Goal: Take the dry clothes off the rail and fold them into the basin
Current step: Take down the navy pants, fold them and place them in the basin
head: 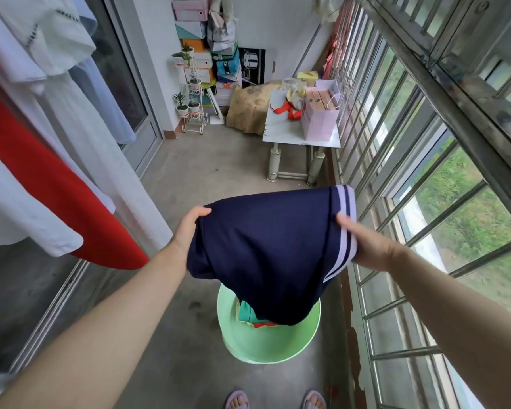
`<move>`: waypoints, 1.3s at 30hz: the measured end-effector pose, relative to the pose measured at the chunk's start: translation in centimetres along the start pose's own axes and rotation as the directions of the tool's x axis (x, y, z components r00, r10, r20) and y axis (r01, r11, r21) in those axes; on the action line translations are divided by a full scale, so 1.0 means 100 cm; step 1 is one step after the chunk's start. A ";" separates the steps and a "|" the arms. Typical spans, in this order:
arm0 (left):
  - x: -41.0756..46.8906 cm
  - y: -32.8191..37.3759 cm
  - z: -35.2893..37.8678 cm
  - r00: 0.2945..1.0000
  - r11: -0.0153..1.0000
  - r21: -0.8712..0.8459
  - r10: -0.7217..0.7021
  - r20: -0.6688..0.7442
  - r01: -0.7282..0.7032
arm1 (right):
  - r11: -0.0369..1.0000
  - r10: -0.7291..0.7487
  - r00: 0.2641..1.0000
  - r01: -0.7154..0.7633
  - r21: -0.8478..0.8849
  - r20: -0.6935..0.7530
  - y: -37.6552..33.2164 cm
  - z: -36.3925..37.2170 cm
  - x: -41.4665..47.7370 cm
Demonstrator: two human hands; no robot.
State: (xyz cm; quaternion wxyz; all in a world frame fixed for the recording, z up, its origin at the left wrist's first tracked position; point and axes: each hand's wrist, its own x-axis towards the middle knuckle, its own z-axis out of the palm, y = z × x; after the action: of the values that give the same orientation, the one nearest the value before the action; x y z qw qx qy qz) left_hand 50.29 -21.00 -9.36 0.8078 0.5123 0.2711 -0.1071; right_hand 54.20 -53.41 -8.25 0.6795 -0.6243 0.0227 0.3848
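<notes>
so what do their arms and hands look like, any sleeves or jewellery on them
Both arms are bare to the frame edge: no sleeves show on the left arm or the right arm. The left hand and right hand wear no gloves, and no watch, bracelet or ring is visible. Lilac open-toed slippers are on the feet.

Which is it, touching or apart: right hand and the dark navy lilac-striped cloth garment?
Touching. Head view: the right hand grips the dark navy garment at its striped edge, thumb on top.
</notes>
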 end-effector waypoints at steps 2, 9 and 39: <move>0.002 -0.003 0.000 0.998 0.999 -0.022 -0.031 -0.052 0.030 | 0.994 0.102 0.994 -0.100 -0.052 0.042 0.025 0.003 0.006; 0.010 -0.021 -0.022 0.988 0.990 -0.129 -0.075 -0.137 0.057 | 0.994 0.085 0.978 -0.069 0.089 -0.192 0.034 0.018 0.016; 0.042 -0.054 -0.027 0.953 0.921 -0.386 -0.158 -0.258 0.048 | 0.964 0.252 0.748 -0.139 0.227 -0.614 0.034 0.033 0.038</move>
State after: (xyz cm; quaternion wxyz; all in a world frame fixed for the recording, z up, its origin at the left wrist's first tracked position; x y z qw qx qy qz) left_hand 50.44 -20.63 -16.73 0.8366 0.3435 0.4263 -0.0214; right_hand 53.47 -48.96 -12.28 0.6368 -0.6526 0.3494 0.2157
